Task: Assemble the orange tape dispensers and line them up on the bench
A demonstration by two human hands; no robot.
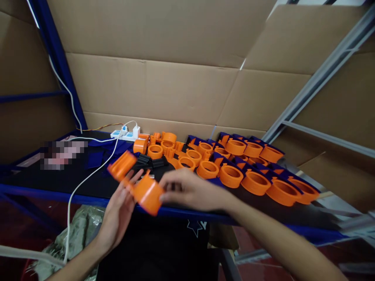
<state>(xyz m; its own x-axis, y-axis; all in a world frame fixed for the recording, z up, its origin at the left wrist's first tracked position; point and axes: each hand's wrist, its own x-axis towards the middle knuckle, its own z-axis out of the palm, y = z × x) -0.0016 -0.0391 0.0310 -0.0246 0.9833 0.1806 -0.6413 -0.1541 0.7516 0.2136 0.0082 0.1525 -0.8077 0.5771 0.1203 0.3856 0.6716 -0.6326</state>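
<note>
An orange plastic part with a wide ring at one end and a trough-shaped piece at the other is held above the table's front edge, tilted and slightly blurred. My left hand grips it around the narrow neck, fingers partly behind it. On the right, my right hand has thumb and fingers closed at the ring's edge. Just beyond lie several short black pieces. Behind them are loose orange ring parts, close to my hands.
Several orange rings joined to dark blue pieces stand in rows at right. A power strip sits at the back, its white cable crossing the table's left side. Dark blue flat pieces lie there. Cardboard walls the back.
</note>
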